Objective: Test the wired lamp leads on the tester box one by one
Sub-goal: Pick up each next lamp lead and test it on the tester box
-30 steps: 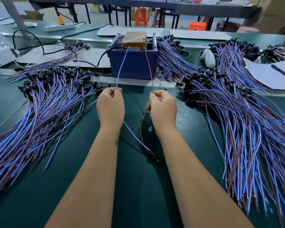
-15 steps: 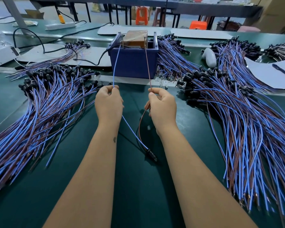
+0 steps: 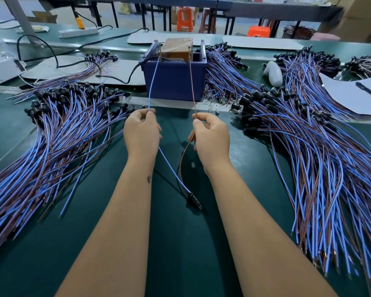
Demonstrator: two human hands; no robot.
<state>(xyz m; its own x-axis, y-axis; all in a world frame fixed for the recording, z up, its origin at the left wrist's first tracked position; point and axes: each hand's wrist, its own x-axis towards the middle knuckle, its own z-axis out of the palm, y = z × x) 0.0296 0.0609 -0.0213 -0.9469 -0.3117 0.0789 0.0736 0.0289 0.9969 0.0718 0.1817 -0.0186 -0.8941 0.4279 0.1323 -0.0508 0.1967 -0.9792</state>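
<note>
The blue tester box [image 3: 174, 81] with a brown block inside stands at the table's middle, beyond my hands. My left hand [image 3: 142, 133] pinches the blue lead [image 3: 153, 82], whose tip reaches up to the box's left contact. My right hand [image 3: 211, 137] pinches the brown lead [image 3: 192, 82], which runs up to the right contact. Both leads run back under my hands to one black lamp holder [image 3: 193, 199] lying on the green mat between my forearms.
A large pile of blue and brown wired lamps [image 3: 41, 146] fans out on the left, another pile [image 3: 319, 157] on the right. A black cable [image 3: 124, 79] leads into the box. White sheets with a pen [image 3: 368, 91] lie at the far right.
The blue lead's tip has shifted a little left along the box's top edge. Both hands keep their grip and have barely moved.
</note>
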